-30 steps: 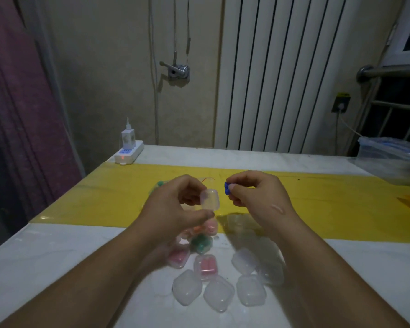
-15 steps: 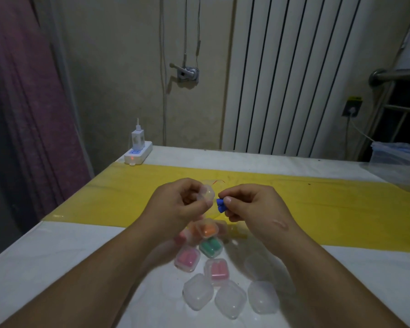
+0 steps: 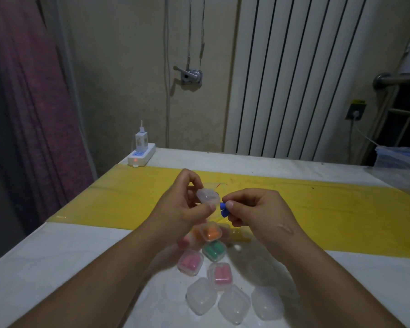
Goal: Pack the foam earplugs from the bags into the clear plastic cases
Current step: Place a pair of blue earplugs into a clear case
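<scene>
Head view: left hand point(image 3: 182, 207) grip clamps clear case point(image 3: 208, 196); right hand point(image 3: 258, 209) grip pinches blue earplugs point(image 3: 223, 207).

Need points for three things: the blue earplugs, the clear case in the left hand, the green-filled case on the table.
blue earplugs point(image 3: 224, 209), head view, on the exposed foam ends.
clear case point(image 3: 208, 196), head view, on its visible shell.
green-filled case point(image 3: 214, 250), head view, on its lid centre.

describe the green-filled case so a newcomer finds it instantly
On the white marble tabletop, just below the person's hands, sits a cluster of small clear plastic cases. The green-filled case lies directly under the orange-filled case; it alone holds green foam earplugs.
</scene>
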A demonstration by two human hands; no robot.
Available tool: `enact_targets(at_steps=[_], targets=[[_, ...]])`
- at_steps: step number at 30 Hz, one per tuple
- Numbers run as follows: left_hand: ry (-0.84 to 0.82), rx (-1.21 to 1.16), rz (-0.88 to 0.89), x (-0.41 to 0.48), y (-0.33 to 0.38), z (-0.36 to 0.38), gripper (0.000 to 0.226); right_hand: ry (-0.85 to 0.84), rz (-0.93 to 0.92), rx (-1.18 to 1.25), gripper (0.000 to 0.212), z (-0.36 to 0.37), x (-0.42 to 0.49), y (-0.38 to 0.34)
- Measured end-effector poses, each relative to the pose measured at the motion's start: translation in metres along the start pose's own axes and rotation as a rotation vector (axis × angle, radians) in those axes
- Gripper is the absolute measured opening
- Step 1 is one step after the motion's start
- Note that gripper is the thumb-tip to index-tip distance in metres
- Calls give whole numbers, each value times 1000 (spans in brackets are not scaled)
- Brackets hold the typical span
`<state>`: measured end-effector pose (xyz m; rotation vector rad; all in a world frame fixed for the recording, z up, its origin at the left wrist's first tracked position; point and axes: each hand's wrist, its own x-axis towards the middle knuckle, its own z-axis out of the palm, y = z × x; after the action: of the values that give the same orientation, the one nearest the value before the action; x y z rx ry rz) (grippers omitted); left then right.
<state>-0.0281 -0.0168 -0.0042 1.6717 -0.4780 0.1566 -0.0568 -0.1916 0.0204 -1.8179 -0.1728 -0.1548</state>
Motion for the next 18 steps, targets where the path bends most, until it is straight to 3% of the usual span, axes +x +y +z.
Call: enact_targets(at_steps=[10, 18], targets=[[-56, 49, 8, -4, 3, 4, 39, -80, 102, 148, 17, 1, -3, -1], [104, 173, 87, -2, 0, 4, 31, -39, 82, 132, 17, 6, -1, 2]])
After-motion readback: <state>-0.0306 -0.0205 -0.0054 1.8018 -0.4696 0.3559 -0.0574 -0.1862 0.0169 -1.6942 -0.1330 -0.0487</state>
